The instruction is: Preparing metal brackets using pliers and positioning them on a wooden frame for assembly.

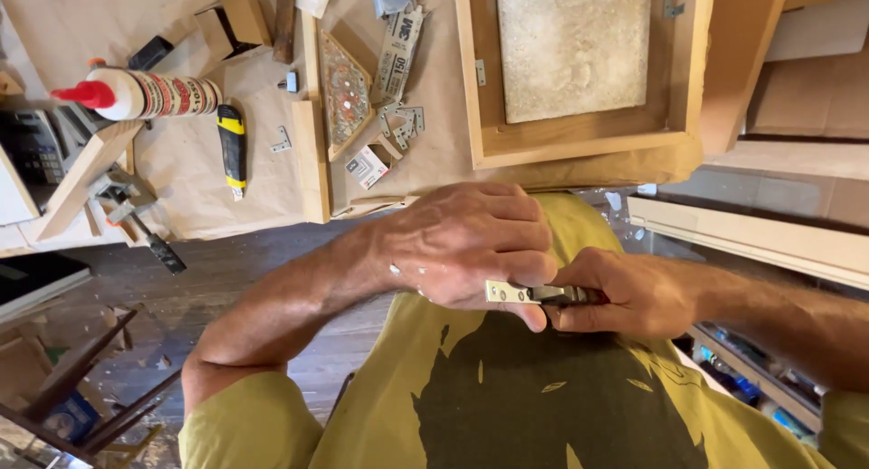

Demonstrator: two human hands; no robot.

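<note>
head cam: left hand [466, 243] pinching a small brass hinge [507, 292] up against the chest, right hand [625, 297] gripping a dark tool [566, 294] onto it, looks mid-job since the wooden frame [579, 148] on the bench has hinges fitted while loose brackets [403, 125] lie unused

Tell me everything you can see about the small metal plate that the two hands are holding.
The small metal plate looks like a flat, pale brass-coloured hinge leaf with small screw holes. It lies roughly level, close in front of the yellow shirt. The left hand covers it from above, its fingers pressing on its upper edge. The right hand holds a dark tool against its right end. Only its left part shows; the rest is hidden.
</note>
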